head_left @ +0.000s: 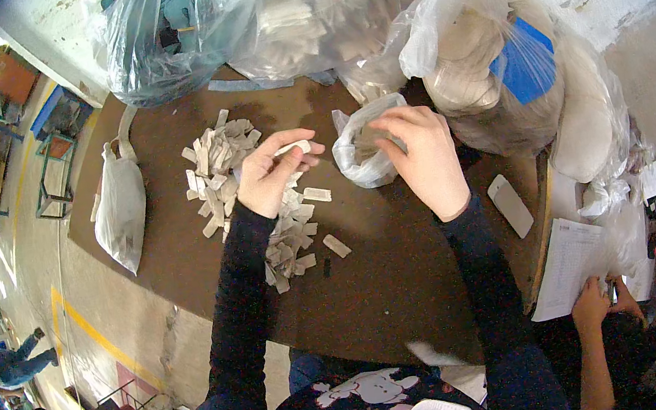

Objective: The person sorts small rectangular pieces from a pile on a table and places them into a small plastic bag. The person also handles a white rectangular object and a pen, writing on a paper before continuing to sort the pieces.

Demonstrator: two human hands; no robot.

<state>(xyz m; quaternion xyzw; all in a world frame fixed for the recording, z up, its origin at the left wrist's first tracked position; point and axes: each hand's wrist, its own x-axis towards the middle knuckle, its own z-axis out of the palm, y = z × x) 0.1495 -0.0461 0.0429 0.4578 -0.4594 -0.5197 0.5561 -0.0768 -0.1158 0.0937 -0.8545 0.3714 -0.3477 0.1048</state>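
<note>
My left hand point(273, 169) is closed, pinching a small pale rectangular piece point(292, 149) between thumb and fingers. Beneath and beside that wrist spreads a loose heap of similar pale pieces point(214, 166), whose material I cannot make out. To the right, my right hand point(425, 149) hovers at the mouth of a small clear plastic bag point(349, 164). Its thumb and fingers are curved and apart, with nothing visible between them. Two single pieces lie apart from the heap: one piece point(317, 195) by my left wrist and another piece point(337, 246) nearer me.
Large filled plastic bags point(293, 17) line the back of the brown table point(389, 280). A white pouch point(120, 205) sits at its left edge. A white, phone-shaped object point(510, 206) lies at right, near printed papers point(567, 268) and another person's hands point(602, 302).
</note>
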